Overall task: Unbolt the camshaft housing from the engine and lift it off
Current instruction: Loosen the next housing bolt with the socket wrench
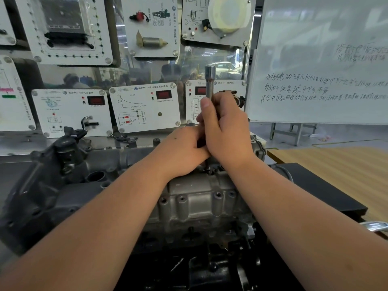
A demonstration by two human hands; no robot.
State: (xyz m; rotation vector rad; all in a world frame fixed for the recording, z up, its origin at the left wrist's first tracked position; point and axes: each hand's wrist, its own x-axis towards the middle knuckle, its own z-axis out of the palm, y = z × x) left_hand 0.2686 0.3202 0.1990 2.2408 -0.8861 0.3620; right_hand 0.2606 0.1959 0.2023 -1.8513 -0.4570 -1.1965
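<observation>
The grey cast camshaft housing [201,198] lies across the top of the engine in the middle of the view, with several bolt bosses along its front. A long steel socket wrench [210,80] stands nearly upright over the housing's top edge, its lower end hidden by my hands. My right hand [225,131] grips the wrench's shaft, thumb pointing up along it. My left hand [180,152] sits just below and to the left, its fingers tucked under my right hand around the tool's lower part.
Dark engine parts and a round port [95,176] lie to the left. Training panels [144,107] stand behind the engine. A whiteboard [321,66] is at the right, a wooden table [336,164] below it, and a shiny metal piece [375,226] at the right edge.
</observation>
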